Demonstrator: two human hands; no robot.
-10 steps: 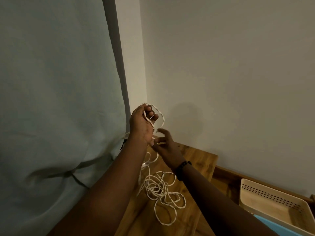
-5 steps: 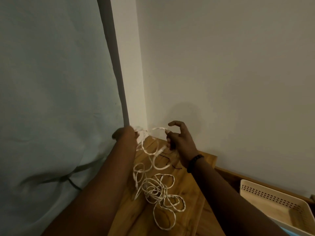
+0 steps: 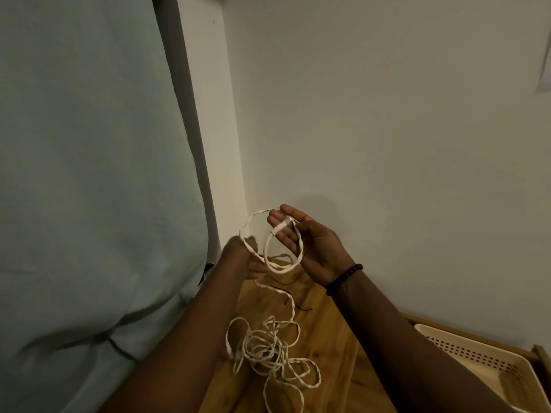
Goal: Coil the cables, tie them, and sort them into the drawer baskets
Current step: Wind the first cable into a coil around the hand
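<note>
Broad pale-green curtain [image 3: 83, 174] of soft, creased cloth down the whole left side; smooth off-white wall [image 3: 387, 129] behind. Below, warm brown bench [image 3: 334, 338] with a streaked wood grain. At the lower right corner, cream plastic basket [image 3: 465, 350], rectangular, wall perforated with rows of small holes; contents not visible from here.

White cable [image 3: 277, 353] of twisted, braided texture: mostly a loose tangle of loops on the bench, one strand rising to a round loop held in the air between the hands. Small ribbed white connector [image 3: 280, 228] at the cable's end, lying across the right fingers. Thin dark tie wire [image 3: 295, 305] lying on the wood under the hands.

Right hand [image 3: 307, 245] palm up, fingers straight, grip apart, loop draped over the fingers; beaded black bracelet [image 3: 343, 278] at the wrist. Left hand [image 3: 241, 254] blurred, touching the loop's left side; grip state not discernible.

Half a second ago: right hand pinching the strand with curled fingers, now flattened and turned upward; left hand then farther left by the curtain, now nearer the right; loop newly formed; tangle on the bench about the same.
</note>
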